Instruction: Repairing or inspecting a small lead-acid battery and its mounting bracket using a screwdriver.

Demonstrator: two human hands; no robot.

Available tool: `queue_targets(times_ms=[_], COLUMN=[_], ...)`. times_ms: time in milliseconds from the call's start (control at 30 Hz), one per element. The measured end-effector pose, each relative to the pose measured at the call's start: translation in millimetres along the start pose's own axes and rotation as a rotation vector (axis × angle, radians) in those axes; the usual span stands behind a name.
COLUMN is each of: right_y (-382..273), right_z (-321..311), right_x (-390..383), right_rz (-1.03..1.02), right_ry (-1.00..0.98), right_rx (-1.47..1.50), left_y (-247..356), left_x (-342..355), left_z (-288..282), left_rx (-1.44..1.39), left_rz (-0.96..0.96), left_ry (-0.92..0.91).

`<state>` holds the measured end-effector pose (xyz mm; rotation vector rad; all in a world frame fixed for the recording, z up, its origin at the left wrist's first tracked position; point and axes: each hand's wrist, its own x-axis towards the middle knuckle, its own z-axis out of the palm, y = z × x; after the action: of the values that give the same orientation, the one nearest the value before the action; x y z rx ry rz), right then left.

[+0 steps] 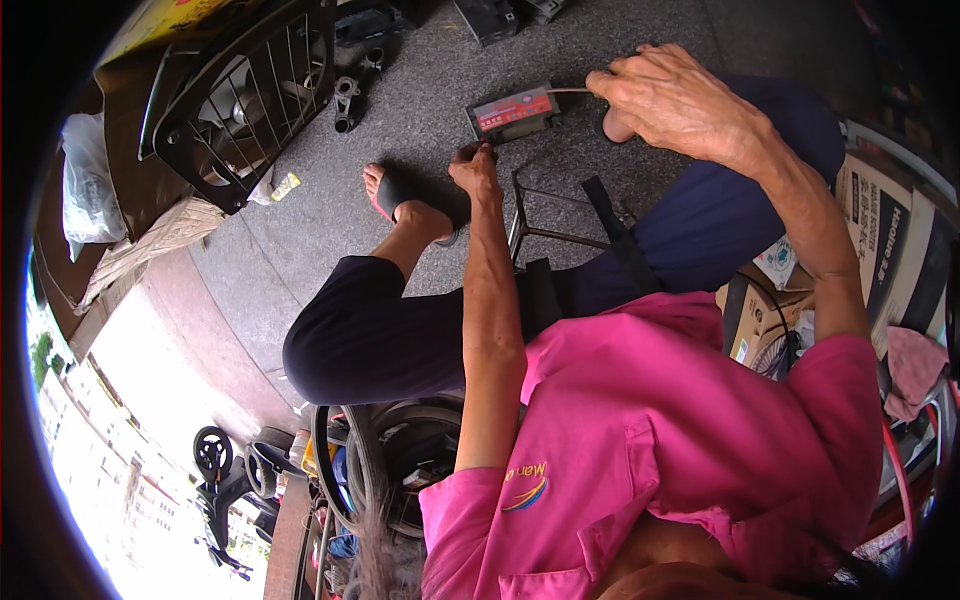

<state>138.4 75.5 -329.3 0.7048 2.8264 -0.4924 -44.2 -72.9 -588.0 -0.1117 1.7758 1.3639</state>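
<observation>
A small flat silver box with a red and pale label, which looks like an electrical unit, lies just above the grey floor, its dark side facing me. My left hand is closed, with thumb and fingers pinched at the box's near left corner; what they grip is too small to make out. On the other side, my right hand is closed round a thin pale rod or cable that runs to the box's right end. Its far end in my palm is hidden.
A low metal stool frame stands between my legs. My left foot in a dark sandal is beside it. At far left are a black wire basket and a metal part. Cartons stand at right, tyres below.
</observation>
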Motion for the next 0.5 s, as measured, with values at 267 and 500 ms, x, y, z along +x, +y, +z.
queue_targets(times_ms=[267,500], right_y=[-0.1,2.8], right_z=[-1.6,1.5], right_x=[2.8,3.9], right_rz=[0.025,-0.025], right_ry=[-0.091,-0.027], right_rx=[-0.026,-0.049], left_y=[3.1,9.1], left_x=[0.7,-4.2], left_z=[1.7,3.1], left_rx=[0.082,0.637], left_rz=[-0.011,0.338], left_ry=[0.084,0.082])
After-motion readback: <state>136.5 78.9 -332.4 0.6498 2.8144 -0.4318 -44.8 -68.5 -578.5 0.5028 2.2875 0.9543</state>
